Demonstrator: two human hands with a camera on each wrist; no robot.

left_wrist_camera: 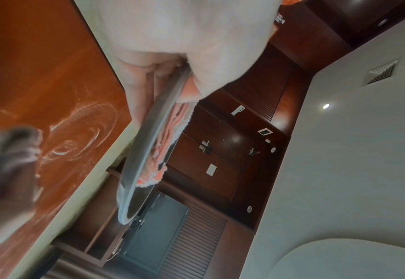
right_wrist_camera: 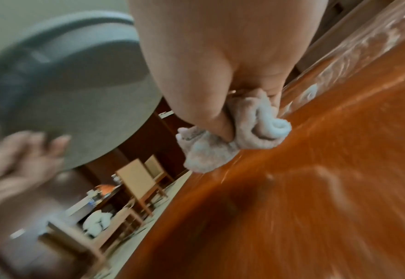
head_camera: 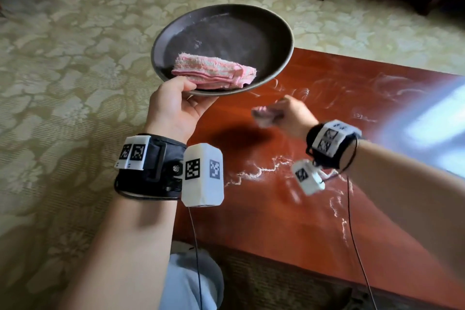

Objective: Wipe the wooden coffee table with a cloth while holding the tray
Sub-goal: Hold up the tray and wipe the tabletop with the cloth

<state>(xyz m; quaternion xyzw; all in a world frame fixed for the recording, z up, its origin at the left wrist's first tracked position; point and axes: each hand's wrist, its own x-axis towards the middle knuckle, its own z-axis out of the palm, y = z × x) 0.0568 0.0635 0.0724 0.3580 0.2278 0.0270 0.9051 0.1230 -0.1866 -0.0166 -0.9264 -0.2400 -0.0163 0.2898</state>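
The wooden coffee table (head_camera: 314,184) is the largest thing here: a glossy reddish-brown top, streaked and swirled with white powdery residue. The head view shows it standing on a pale patterned carpet (head_camera: 75,70), with window glare on its right part. Only the left wrist view shows the dark wood cabinets (left_wrist_camera: 220,151) and the pale ceiling beyond it.

The round dark tray (head_camera: 226,33) is lifted above the table's far left corner, partly over the carpet. From the head view its inside shows faint white smears; the right wrist view shows only its plain grey underside, where the fingers (right_wrist_camera: 53,143) of the left hand (head_camera: 176,108) spread, and the left wrist view shows it edge-on. The left hand grasps the near rim, thumb on top and touching a folded pink towel (head_camera: 214,72) that lies in the tray.

The right hand (head_camera: 289,116), blurred in the head view, clutches a small bunched pale cloth (right_wrist_camera: 244,128). The right wrist view shows it clearly, wadded between thumb and fingers and pressed onto the tabletop near the tray.
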